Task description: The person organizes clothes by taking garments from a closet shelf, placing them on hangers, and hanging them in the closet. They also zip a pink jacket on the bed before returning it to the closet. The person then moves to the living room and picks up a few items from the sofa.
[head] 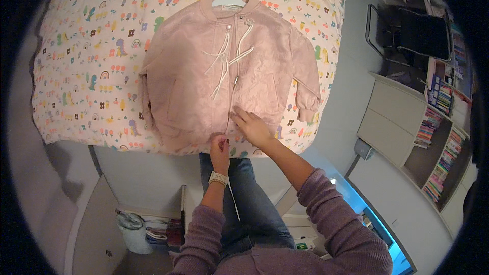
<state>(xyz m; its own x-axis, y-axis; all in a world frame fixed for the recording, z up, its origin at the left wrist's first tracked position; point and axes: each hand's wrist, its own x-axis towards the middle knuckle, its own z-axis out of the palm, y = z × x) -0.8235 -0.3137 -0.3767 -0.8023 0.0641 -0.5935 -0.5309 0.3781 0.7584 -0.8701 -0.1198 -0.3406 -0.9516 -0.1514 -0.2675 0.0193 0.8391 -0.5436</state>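
Observation:
A pale pink bomber jacket (191, 61) lies front up on the bed, spread around a white hanger (228, 0) with a metal hook. Cream cord ties (225, 59) hang loose down its chest. Between the front panels runs a zip, its metal pull (235, 80) partway down. My left hand (219, 149) is curled at the bottom hem near the front opening, pinching the cloth there. On the lower front panel just right of the zip rests my right hand (252, 126), fingertips at the panel edge, fingers a little apart. The jacket's left-side sleeve is mostly tucked out of sight.
Under the jacket is a bed cover (84, 65) printed with dinosaurs and rainbows. Its near edge meets my legs in jeans (244, 198). To the right stand a black chair (422, 34) and a shelf unit (414, 160) with books. Folded textiles (158, 233) sit in an open cabinet at lower left.

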